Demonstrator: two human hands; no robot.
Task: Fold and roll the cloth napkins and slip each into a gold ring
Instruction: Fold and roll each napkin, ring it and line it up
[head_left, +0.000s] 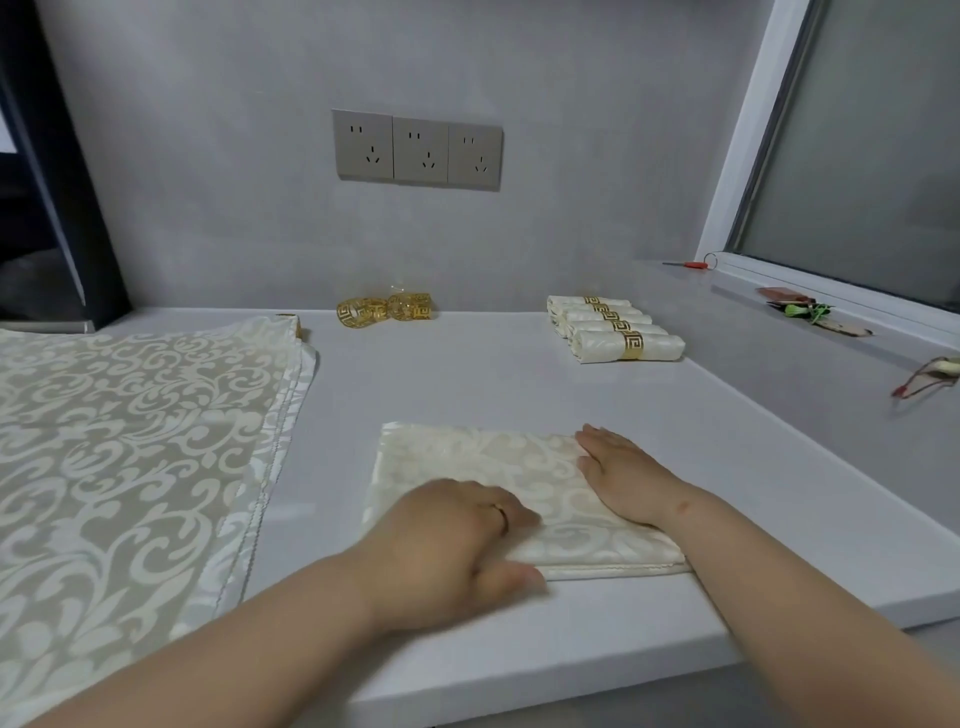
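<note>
Two hands lie on one folded napkin (467, 457): left hand (457, 535) pinches its near edge, right hand (618, 473) presses flat with straight fingers (597, 441), rings (384, 309) far beyond.

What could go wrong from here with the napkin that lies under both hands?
1. The folded napkin lies close to the counter's front edge; a pull toward the person could drag its near hem over.
2. The fabric looks smooth, so its layers may slip apart once the flat right hand lifts, giving a crooked roll.
3. The spare gold rings lie far back by the wall; reaching for one may let the roll loosen.
</note>
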